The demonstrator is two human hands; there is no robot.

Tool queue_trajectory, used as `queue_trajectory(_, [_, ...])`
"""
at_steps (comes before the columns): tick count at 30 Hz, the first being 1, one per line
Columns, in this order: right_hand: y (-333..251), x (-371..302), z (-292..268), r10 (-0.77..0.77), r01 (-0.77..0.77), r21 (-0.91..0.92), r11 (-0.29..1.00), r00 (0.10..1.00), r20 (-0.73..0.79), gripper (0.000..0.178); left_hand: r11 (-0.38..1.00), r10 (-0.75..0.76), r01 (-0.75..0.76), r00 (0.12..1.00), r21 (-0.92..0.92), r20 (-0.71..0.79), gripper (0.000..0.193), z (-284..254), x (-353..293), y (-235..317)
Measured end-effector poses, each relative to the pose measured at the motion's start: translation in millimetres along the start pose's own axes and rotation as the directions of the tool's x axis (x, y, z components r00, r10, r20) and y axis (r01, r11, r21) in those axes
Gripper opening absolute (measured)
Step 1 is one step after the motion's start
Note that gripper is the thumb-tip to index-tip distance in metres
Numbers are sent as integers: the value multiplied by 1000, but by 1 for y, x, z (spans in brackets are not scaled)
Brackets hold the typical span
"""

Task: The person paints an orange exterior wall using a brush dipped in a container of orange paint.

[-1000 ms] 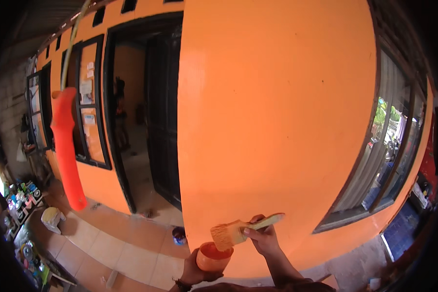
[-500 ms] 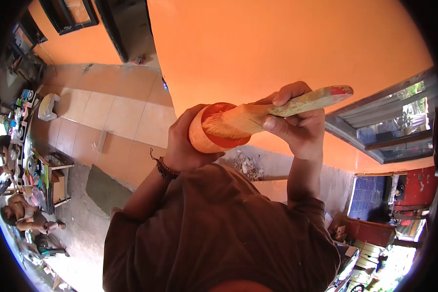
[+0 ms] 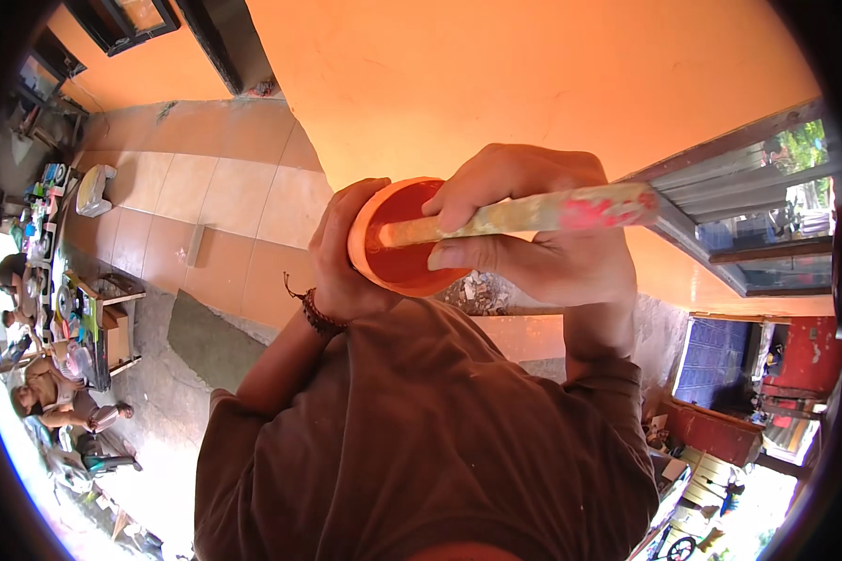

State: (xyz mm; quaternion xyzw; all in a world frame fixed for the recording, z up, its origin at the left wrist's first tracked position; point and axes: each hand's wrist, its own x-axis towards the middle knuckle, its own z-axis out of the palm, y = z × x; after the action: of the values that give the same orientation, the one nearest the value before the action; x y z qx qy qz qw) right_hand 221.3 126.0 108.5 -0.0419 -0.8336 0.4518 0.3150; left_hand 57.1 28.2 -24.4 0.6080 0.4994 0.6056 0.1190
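My left hand (image 3: 341,248) is wrapped round the side of an orange cup (image 3: 357,245), whose inside is coated in red-orange. Between the thumb and fingers of my right hand (image 3: 543,210) is a paintbrush (image 3: 524,215) with a worn, paint-stained handle marked with red. The handle points to the right, and the brush's other end reaches into the cup. Its bristles are turned edge-on and mostly out of sight inside. My right fingertips are at the cup's rim.
An orange wall (image 3: 533,75) rises in front, with a dark-framed window (image 3: 739,215) at right. Rubble (image 3: 477,293) lies near the wall's foot. Left are floor tiles (image 3: 234,201), a white stool-like object (image 3: 94,191), a cluttered table (image 3: 112,327) and people seated at the far left.
My right hand has turned the brush and lowered it into the cup; its bristles showed broadside across the opening before. The cup has shifted slightly left and up.
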Motion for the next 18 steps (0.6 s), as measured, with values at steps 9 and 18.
queue_trajectory(9, [1, -13, 0, -5, 9, -112, 994, 999, 36, 23, 989, 140, -137, 990, 63, -32, 95, 11, -2, 11])
queue_trajectory(18, [-6, -16, -6, -48, 42, -129, 991, 998, -49, 16, 998, 55, -53, 997, 26, -45, 97, 16, -7, 15])
